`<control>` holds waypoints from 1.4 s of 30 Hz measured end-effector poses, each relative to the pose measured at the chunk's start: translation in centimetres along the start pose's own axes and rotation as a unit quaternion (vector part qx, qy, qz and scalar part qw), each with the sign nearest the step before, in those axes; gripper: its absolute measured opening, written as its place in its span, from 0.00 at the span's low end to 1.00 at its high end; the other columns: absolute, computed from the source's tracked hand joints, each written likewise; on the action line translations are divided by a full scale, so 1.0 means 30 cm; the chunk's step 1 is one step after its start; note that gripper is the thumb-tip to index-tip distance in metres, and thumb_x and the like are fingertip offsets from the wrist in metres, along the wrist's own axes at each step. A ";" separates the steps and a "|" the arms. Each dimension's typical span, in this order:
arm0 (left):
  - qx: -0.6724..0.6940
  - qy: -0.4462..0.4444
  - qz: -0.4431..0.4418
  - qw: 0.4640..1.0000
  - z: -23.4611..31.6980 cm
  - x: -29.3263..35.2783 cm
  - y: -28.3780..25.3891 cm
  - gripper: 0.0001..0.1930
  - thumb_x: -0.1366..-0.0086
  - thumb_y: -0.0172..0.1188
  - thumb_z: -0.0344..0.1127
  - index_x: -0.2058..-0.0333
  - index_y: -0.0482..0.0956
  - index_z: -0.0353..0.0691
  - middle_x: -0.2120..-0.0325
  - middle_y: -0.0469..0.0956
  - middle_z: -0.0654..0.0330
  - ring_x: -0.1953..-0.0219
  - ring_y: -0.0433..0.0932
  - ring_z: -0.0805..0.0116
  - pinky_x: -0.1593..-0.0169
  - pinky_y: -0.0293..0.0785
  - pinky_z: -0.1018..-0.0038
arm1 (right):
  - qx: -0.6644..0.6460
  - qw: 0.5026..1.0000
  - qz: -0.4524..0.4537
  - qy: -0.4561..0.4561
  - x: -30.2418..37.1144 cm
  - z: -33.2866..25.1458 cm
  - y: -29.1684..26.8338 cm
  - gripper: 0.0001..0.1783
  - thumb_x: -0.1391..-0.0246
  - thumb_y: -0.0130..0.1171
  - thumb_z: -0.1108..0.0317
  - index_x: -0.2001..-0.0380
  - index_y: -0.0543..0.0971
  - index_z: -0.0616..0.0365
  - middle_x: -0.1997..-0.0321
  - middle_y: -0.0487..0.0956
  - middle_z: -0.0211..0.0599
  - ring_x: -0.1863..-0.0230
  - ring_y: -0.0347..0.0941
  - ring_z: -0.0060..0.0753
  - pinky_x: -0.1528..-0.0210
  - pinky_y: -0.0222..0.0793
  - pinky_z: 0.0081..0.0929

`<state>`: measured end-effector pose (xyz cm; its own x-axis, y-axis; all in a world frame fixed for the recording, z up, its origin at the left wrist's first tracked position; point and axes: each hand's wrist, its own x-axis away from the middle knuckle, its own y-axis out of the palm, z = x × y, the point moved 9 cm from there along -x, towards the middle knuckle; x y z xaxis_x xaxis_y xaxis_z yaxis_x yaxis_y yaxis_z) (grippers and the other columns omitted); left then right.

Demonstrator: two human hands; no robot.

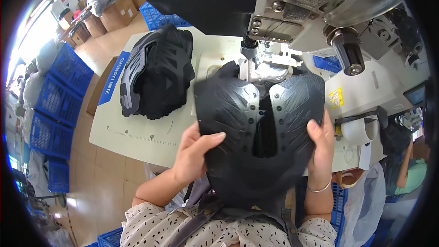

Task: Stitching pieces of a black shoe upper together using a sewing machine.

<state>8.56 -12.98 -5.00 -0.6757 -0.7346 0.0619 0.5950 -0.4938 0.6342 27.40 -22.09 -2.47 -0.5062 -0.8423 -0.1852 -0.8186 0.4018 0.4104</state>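
A black shoe upper, laid open with two rows of eyelet holes flanking a central slot, is held up in front of me. My left hand grips its left edge, thumb on top and the other fingers mostly hidden behind. At the right edge my right hand holds it the same way. The far end of the upper is close to the sewing machine's needle area, and it hides part of the machine bed. On the table to the left lies a stack of black and grey shoe uppers.
The sewing machine head overhangs the pale worktable. Blue crates stand along the left, with cardboard boxes farther back. A plastic bag hangs at the lower right. Another person sits at the far right.
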 end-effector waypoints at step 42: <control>-0.246 0.110 -0.020 0.963 0.071 -0.171 0.078 0.09 0.37 0.51 0.33 0.68 0.75 0.30 0.75 0.75 0.67 0.73 0.69 0.83 0.69 0.67 0.82 | 0.086 0.995 0.010 -0.052 -0.024 -0.006 0.000 0.13 0.45 0.54 0.72 0.58 0.71 0.65 0.62 0.75 0.32 0.63 0.69 0.16 0.58 0.65 0.15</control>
<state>12.49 -9.38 -2.18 -0.6256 -0.7647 -0.1544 0.7413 -0.6444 0.1877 27.83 -21.55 -2.18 -0.5408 -0.7957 -0.2727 -0.8379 0.4812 0.2578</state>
